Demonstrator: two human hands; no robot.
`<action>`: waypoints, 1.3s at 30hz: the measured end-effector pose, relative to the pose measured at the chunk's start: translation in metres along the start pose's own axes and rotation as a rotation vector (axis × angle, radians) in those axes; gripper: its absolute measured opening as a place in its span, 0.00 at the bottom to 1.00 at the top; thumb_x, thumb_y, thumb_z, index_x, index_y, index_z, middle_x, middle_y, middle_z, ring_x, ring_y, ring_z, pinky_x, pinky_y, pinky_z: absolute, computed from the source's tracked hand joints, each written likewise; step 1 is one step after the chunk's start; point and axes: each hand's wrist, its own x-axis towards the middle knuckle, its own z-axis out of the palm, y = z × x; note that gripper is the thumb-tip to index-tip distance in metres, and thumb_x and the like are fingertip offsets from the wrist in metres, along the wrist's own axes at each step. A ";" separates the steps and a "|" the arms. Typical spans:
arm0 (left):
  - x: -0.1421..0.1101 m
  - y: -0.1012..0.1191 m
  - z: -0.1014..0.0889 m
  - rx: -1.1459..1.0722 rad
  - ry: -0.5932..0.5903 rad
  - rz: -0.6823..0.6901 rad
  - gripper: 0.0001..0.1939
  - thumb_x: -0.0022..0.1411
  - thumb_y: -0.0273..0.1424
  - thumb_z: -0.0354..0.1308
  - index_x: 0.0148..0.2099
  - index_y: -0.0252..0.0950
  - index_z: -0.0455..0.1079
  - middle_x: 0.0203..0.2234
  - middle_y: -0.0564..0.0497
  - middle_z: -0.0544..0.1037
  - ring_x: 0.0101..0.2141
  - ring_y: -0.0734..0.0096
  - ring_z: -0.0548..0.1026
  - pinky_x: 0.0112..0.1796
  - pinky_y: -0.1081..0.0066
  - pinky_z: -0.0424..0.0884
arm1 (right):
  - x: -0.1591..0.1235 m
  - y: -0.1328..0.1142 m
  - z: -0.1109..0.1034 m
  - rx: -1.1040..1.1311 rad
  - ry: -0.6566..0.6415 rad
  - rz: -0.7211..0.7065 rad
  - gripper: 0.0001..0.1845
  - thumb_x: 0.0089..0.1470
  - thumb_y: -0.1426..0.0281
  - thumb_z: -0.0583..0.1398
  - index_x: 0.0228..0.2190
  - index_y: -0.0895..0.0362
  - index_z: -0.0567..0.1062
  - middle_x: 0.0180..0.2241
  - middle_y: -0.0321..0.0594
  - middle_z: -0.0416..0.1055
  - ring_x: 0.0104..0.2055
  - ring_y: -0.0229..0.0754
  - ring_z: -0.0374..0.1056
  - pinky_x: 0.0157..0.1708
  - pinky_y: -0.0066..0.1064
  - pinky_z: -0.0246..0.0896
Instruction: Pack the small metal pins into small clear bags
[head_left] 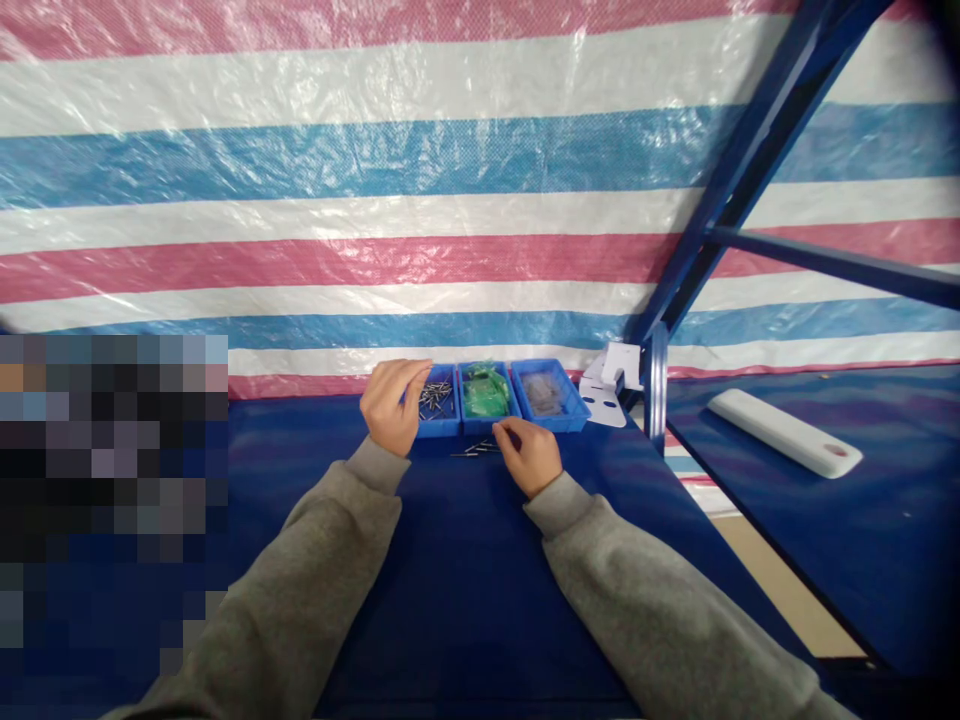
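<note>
My left hand [391, 405] is over the near-left side of a blue bin of small metal pins [435, 398] that look like rivets. Its thumb and fingers come together at the tips; anything between them is too small to make out. My right hand [531, 455] is low over the table in front of the other bins, fingers curled into a pinch whose contents are hidden. Just left of those fingers, several loose pins [474, 450] lie on the dark blue tabletop [472, 580].
The middle bin holds green plastic bags [485, 392], the right bin clear plastic bags [541, 394]. White bent plates [606, 388] stand beside a blue metal post [655, 390]. A white elongated object [784, 432] lies on the right-hand surface. Striped sheeting [375, 220] hangs behind.
</note>
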 end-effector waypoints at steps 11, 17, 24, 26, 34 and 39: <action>-0.057 0.003 0.009 0.122 -0.367 -0.031 0.11 0.62 0.28 0.48 0.42 0.38 0.71 0.38 0.47 0.75 0.42 0.65 0.70 0.45 0.63 0.62 | -0.005 0.002 0.009 -0.077 -0.300 -0.132 0.06 0.51 0.67 0.56 0.31 0.53 0.72 0.26 0.35 0.68 0.28 0.36 0.64 0.27 0.25 0.53; -0.078 0.005 0.015 -0.049 -0.453 -0.087 0.12 0.62 0.29 0.46 0.41 0.38 0.71 0.33 0.48 0.76 0.36 0.69 0.73 0.40 0.69 0.68 | -0.010 -0.001 0.016 -0.183 -0.376 -0.168 0.07 0.55 0.67 0.53 0.31 0.52 0.71 0.30 0.36 0.69 0.30 0.36 0.66 0.25 0.25 0.53; -0.080 0.002 0.019 0.014 -0.581 -0.028 0.09 0.60 0.34 0.51 0.38 0.37 0.71 0.32 0.48 0.75 0.36 0.68 0.72 0.41 0.68 0.68 | -0.009 -0.003 0.014 -0.201 -0.357 -0.167 0.07 0.56 0.70 0.51 0.31 0.54 0.69 0.32 0.37 0.69 0.30 0.36 0.66 0.25 0.26 0.52; -0.080 0.002 0.018 0.005 -0.607 -0.013 0.10 0.61 0.33 0.50 0.37 0.37 0.72 0.32 0.48 0.75 0.35 0.69 0.71 0.40 0.68 0.67 | -0.008 -0.003 0.012 -0.183 -0.315 -0.142 0.07 0.56 0.70 0.51 0.31 0.54 0.69 0.32 0.37 0.69 0.29 0.36 0.66 0.24 0.26 0.52; -0.078 0.006 0.017 -0.090 -0.516 -0.173 0.11 0.62 0.33 0.48 0.36 0.37 0.70 0.31 0.50 0.75 0.35 0.70 0.72 0.39 0.70 0.67 | -0.009 -0.008 0.006 0.061 -0.162 -0.152 0.09 0.57 0.68 0.50 0.33 0.55 0.68 0.32 0.39 0.70 0.32 0.38 0.67 0.31 0.26 0.57; -0.076 0.016 0.019 -0.207 -0.422 -0.353 0.10 0.59 0.36 0.52 0.34 0.36 0.71 0.28 0.51 0.76 0.28 0.73 0.73 0.32 0.73 0.68 | -0.010 -0.008 0.005 0.142 -0.108 -0.168 0.11 0.58 0.66 0.49 0.33 0.56 0.70 0.31 0.40 0.71 0.33 0.39 0.67 0.33 0.27 0.59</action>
